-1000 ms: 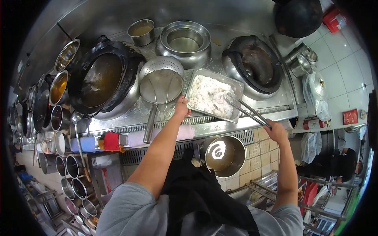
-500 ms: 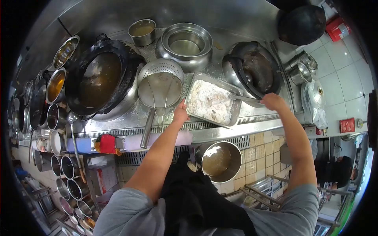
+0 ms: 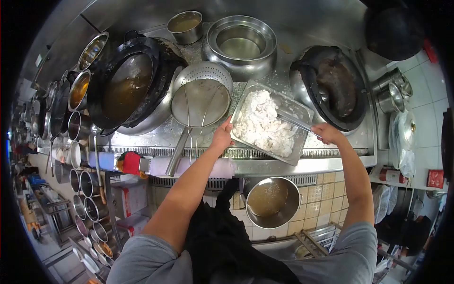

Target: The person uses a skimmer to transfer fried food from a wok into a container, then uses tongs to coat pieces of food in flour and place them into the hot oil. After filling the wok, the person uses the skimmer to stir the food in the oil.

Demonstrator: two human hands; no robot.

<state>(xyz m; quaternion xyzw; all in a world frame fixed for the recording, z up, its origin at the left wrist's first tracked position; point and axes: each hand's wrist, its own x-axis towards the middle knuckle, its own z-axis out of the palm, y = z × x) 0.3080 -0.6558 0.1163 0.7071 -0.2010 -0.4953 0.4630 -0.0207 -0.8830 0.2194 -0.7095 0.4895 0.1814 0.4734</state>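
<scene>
A rectangular metal tray (image 3: 297, 154) holds a heap of white, flour-coated pieces (image 3: 265, 124). My left hand (image 3: 221, 136) grips the tray's left edge, its fingers closed on the rim. In my right hand (image 3: 327, 133) is the handle of a metal utensil (image 3: 294, 121), whose far end reaches into the white heap; its tip is hidden there. Just left of the tray, a perforated ladle and a round strainer (image 3: 201, 102) lie together on the metal counter.
Dark wok with brown liquid (image 3: 125, 90) at left; another wok (image 3: 338, 90) at right. Behind the tray stands a round pot (image 3: 241, 47), beside a small liquid-filled pot (image 3: 184, 27). A bucket (image 3: 273, 202) sits below the counter edge. A person in dark clothing (image 3: 410, 233) is at far right.
The view has shifted. My right hand and the utensil have moved left relative to the tray, and the white pieces are heaped toward its left, baring metal at the right.
</scene>
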